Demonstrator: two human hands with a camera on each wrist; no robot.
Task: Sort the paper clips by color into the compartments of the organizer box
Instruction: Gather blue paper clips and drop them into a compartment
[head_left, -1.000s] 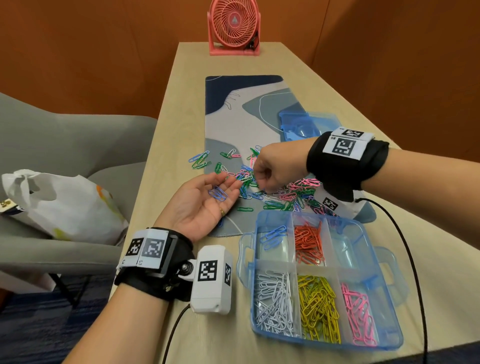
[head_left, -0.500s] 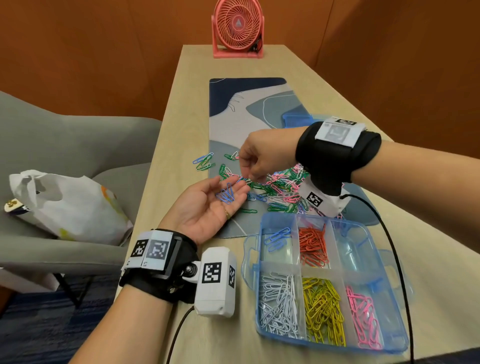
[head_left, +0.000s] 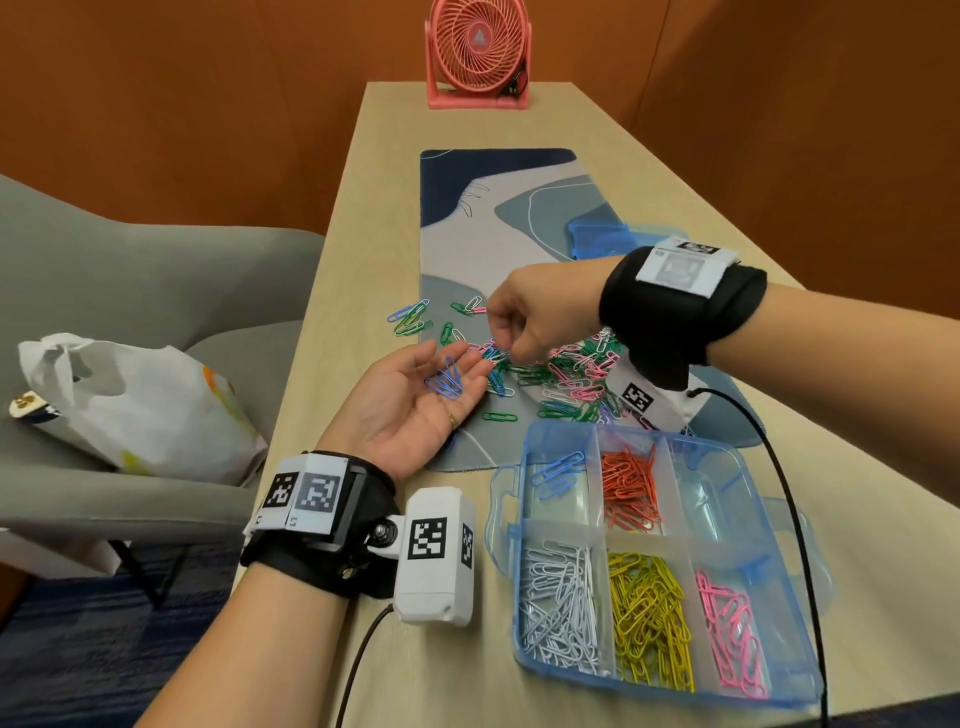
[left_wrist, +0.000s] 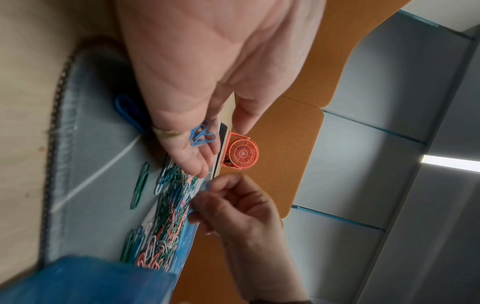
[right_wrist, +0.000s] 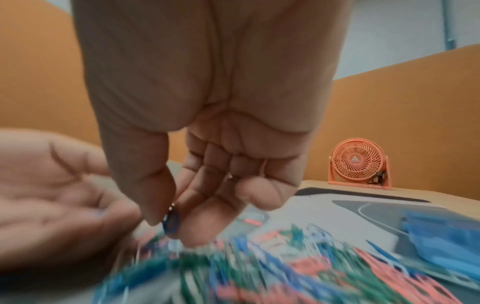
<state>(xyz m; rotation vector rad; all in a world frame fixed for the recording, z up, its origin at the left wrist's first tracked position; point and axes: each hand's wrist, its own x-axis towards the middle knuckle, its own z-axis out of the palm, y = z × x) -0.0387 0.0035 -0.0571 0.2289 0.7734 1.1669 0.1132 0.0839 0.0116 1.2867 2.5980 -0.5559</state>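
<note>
**Blue clips gathered in the palm**

Left hand (head_left: 410, 400), palm up with fingers relaxed, cradles several blue paper clips (head_left: 445, 379). Right hand (head_left: 535, 317) pinches one blue clip (right_wrist: 170, 223) between thumb and forefinger above the mixed clip pile (head_left: 566, 379) on the desk mat (head_left: 498, 228). Organizer box (head_left: 779, 696) lies near, on the table

The organizer box (head_left: 524, 530) sits at four o'clock on the table (head_left: 363, 218); the clip pile (head_left: 566, 374) lies on the mat (head_left: 493, 234) beyond it, the fan (head_left: 478, 52) at twelve.
</note>
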